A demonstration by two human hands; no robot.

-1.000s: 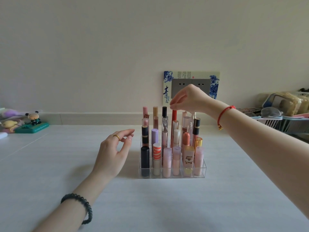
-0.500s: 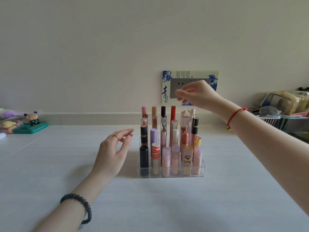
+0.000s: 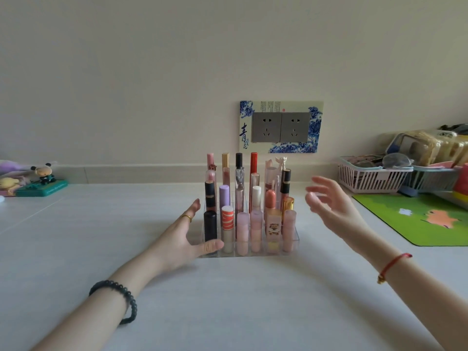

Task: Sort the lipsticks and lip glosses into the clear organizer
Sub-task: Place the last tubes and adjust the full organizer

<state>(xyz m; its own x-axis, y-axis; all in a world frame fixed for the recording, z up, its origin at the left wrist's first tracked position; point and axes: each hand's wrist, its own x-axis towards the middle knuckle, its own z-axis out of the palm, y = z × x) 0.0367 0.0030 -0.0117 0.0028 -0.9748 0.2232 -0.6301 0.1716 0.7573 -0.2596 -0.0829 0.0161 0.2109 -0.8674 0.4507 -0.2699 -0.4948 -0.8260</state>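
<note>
The clear organizer (image 3: 278,252) stands in the middle of the white surface (image 3: 240,300). It is full of lipsticks and lip glosses (image 3: 255,230) that all stand up straight in their little boxes. My left hand (image 3: 182,236) is right beside its left wall. The fingers lie straight along that side, and my thumb lies across the front corner, just in front of the black lipstick (image 3: 210,224). This hand holds nothing. It has a gold ring (image 3: 187,218) on one finger and a black bead bracelet (image 3: 119,297) on the wrist. My right hand (image 3: 331,206) is up in the air near the organizer's right side, not touching it. Its fingers are spread wide and a bit bent, and it holds nothing too. A red string (image 3: 393,264) is on that wrist. Behind, a socket plate (image 3: 281,127) is on the wall. A green mat (image 3: 417,219) and a pink basket (image 3: 369,177) are on the right, and a small toy (image 3: 44,173) is far on the left.
</note>
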